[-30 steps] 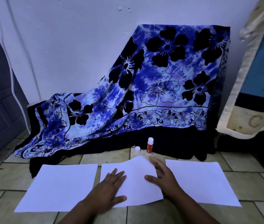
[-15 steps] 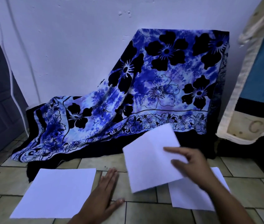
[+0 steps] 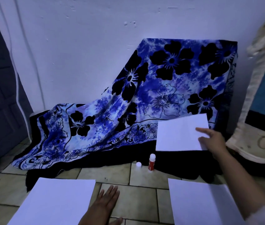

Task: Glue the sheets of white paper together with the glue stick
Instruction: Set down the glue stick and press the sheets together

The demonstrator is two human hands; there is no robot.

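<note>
The right hand (image 3: 213, 142) held a sheet of white paper (image 3: 179, 133) by its right edge, thumb on the face and fingers behind, raised clear of the tiled floor (image 3: 143, 176) over the far right part of it. The left hand (image 3: 105, 202) lay open and flat on bare tile, holding nothing, between the left sheet (image 3: 55, 202) and the right sheet (image 3: 198, 202), both flat along the floor's near edge. The glue stick (image 3: 151, 162) stood upright and uncapped toward the far edge, its cap (image 3: 138, 164) just beside it. Judged: the paper is light, limp and easily creased (an edge pinch lets the free side droop), so it is best taken at an edge and supported underneath; the stick is rigid and small, best gripped round the barrel. Against half a second earlier, the held sheet had moved right and farther away, uncovering the stick and cap.
</note>
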